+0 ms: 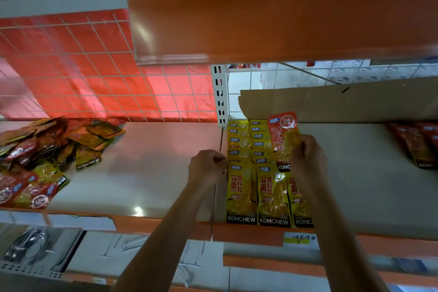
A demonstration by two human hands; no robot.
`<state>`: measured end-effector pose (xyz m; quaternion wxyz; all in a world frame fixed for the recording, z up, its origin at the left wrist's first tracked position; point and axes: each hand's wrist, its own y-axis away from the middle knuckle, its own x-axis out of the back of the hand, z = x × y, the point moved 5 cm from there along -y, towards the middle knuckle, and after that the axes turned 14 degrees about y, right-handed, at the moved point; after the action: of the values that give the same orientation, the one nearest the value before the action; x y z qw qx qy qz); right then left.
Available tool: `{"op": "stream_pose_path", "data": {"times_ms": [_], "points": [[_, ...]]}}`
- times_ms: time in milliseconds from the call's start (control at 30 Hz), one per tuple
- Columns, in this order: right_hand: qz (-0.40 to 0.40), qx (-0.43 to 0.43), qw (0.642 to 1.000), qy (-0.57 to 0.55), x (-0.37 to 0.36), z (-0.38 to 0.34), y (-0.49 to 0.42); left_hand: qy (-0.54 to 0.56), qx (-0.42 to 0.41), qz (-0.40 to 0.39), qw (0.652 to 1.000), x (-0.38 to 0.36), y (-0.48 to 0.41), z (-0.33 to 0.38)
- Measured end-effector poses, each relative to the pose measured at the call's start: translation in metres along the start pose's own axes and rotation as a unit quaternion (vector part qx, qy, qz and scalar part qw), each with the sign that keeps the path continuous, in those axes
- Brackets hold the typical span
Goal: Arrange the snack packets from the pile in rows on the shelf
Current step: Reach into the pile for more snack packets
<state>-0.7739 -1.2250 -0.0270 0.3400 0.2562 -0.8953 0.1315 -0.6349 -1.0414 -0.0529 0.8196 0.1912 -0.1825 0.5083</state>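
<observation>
A loose pile of red and yellow snack packets [40, 159] lies at the left of the white shelf [151, 168]. Right of the shelf's seam, yellow packets [246, 168] lie in overlapping rows running from the back to the front edge. My right hand [308, 161] grips a red-topped packet [283, 135] upright over the third row. Beside the left row, my left hand [207, 166] is curled shut with nothing visible in it.
An orange shelf edge [284, 14] hangs overhead. A cardboard sheet [343, 102] leans at the back right. More red packets [417, 144] lie at the far right. A red wire grid [94, 66] backs the left bay. A yellow price tag [299, 239] hangs on the front rail.
</observation>
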Motion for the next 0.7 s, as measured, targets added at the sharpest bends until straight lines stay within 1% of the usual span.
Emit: {"op": "stream_pose_path", "data": {"times_ms": [167, 333, 467, 567, 700], "points": [[0.002, -0.005, 1.0, 0.0, 0.001, 0.003, -0.005, 0.049, 0.025, -0.014, 0.998, -0.003, -0.004, -0.005], [-0.001, -0.004, 1.0, 0.002, 0.0, 0.003, -0.008, 0.067, 0.033, -0.018, 0.997, -0.007, -0.008, -0.004], [-0.006, -0.01, 1.0, -0.005, -0.002, 0.006, -0.009, 0.108, 0.038, -0.003, 0.993, -0.009, -0.008, -0.009], [-0.008, -0.006, 1.0, -0.004, -0.001, 0.007, -0.01, 0.102, 0.028, 0.018, 0.994, -0.008, -0.004, -0.011], [-0.009, 0.002, 1.0, -0.005, 0.003, 0.006, -0.01, 0.083, 0.024, -0.003, 0.996, -0.01, 0.004, -0.012]]}}
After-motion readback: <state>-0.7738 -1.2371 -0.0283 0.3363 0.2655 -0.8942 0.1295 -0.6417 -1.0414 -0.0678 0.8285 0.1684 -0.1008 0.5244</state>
